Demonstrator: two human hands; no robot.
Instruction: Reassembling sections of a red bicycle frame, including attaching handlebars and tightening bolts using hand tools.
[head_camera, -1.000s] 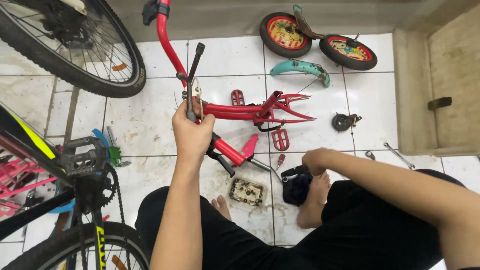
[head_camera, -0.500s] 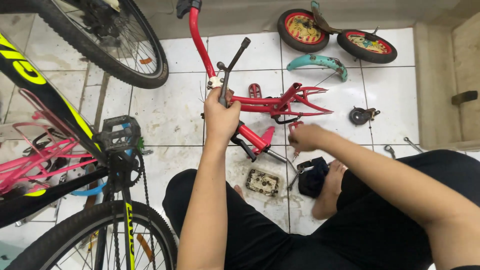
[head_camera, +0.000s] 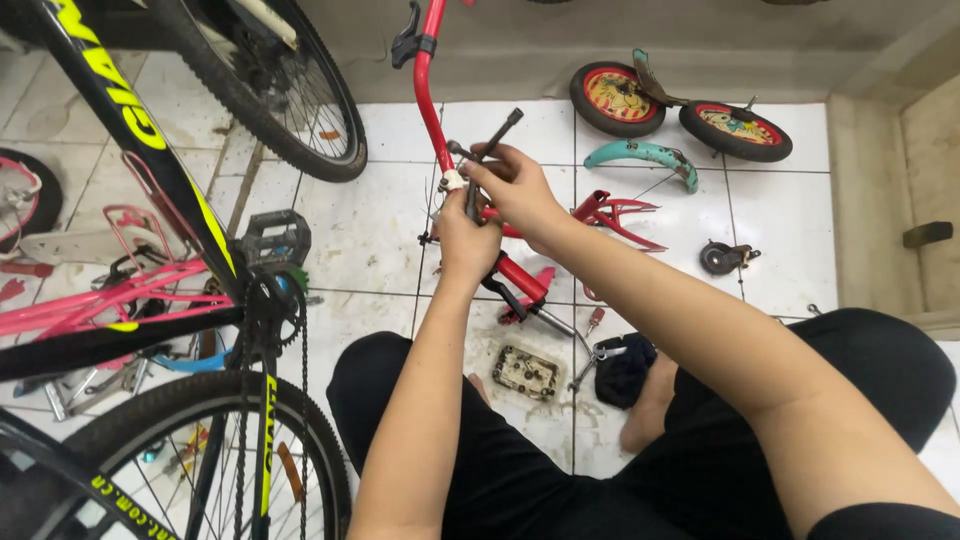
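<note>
I sit on the tiled floor with a small red bicycle frame (head_camera: 612, 215) lying in front of me. Its red handlebar (head_camera: 431, 92) rises toward the top of the view. My left hand (head_camera: 466, 235) is wrapped round the frame near the stem. My right hand (head_camera: 515, 182) has come over it, fingers pinched on a dark metal tool (head_camera: 492, 145) that sticks up at the stem. Both hands touch each other there.
A black and yellow bicycle (head_camera: 190, 250) stands at left, a pink frame (head_camera: 90, 300) behind it. Two small wheels (head_camera: 680, 108), a teal fender (head_camera: 645, 155) and a small caster (head_camera: 725, 257) lie beyond. A parts tray (head_camera: 525, 372) and black cloth (head_camera: 625, 368) sit by my legs.
My right hand rose from the floor near the black cloth up to the tool at the stem. The view shifted left and down; my left hand kept its grip.
</note>
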